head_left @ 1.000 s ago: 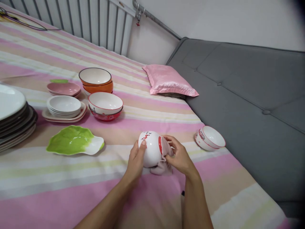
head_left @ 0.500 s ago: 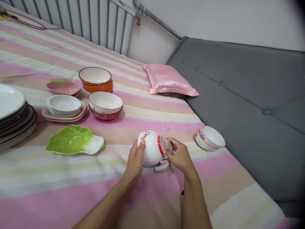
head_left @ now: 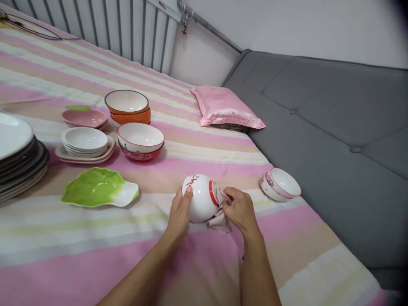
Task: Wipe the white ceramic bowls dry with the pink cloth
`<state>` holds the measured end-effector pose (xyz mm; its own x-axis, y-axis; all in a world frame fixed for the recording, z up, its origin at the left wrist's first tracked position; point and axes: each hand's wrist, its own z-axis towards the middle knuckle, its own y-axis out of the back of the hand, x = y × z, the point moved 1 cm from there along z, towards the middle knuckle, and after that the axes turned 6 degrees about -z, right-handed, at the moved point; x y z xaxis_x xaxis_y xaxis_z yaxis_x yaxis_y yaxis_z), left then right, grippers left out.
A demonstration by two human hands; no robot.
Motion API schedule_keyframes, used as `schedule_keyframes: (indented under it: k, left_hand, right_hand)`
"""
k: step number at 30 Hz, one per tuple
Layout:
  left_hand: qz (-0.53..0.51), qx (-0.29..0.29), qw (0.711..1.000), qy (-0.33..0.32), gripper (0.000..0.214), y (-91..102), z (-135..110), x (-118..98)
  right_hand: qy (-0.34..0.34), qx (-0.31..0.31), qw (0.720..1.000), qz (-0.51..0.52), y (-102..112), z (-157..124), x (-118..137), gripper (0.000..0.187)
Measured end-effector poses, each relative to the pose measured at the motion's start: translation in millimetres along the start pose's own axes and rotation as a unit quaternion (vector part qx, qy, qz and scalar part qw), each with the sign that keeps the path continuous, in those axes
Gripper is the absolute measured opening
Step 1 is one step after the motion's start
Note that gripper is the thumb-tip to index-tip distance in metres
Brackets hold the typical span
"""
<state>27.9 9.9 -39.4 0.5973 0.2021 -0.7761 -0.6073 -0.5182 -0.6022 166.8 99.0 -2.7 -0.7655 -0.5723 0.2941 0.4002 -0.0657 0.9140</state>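
Note:
A white bowl [head_left: 201,204] with a red foot ring and red markings is tilted on its side, its base facing right. My left hand [head_left: 180,212] grips it from the left, thumb across the outer wall and the other fingers hidden behind. Pinched in my right hand [head_left: 240,210] is a pale pink cloth [head_left: 220,222], which touches the foot ring and hangs below it. To the right, a small white bowl [head_left: 283,185] with a red rim and pattern rests on the striped bedsheet [head_left: 137,255].
Leftward are a green leaf-shaped dish [head_left: 95,187], stacked plates [head_left: 19,170], small white bowls [head_left: 86,140], red-rimmed bowls [head_left: 142,138], orange bowls [head_left: 135,115] and pink dishes [head_left: 86,119]. A pink pillow [head_left: 229,106] lies beside the grey headboard [head_left: 318,119].
My right hand has closed more tightly and bunched up the cloth at the bowl's base. The bowl and left hand have shifted slightly left.

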Motion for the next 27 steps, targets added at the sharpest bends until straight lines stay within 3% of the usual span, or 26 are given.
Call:
schedule_keyframes:
  k: [10, 14, 18, 22, 27]
  left_hand:
    - [-0.022, -0.004, 1.0, 0.007, 0.055, 4.3, 5, 1]
    - [-0.035, -0.006, 0.999, 0.027, 0.055, 3.0, 3, -3]
    - [-0.044, -0.011, 0.998, 0.033, 0.057, 2.2, 2, -6]
    - [-0.05, -0.007, 0.998, 0.032, 0.059, 2.3, 2, -6]
    - [-0.045, -0.006, 0.999, 0.03, 0.06, 1.0, 1, -5]
  right_hand:
    - [0.053, 0.008, 0.998, 0.045, 3, -2, 7, 0.019]
    - [0.011, 0.048, 0.996, 0.078, 9, -2, 0, 0.02]
    - [-0.089, -0.016, 0.993, 0.081, 8, 0, -17, 0.004]
    - [-0.194, -0.089, 0.971, 0.112, -1, 2, -30, 0.036]
    - [-0.205, -0.177, 0.956, 0.112, -2, 3, -16, 0.022]
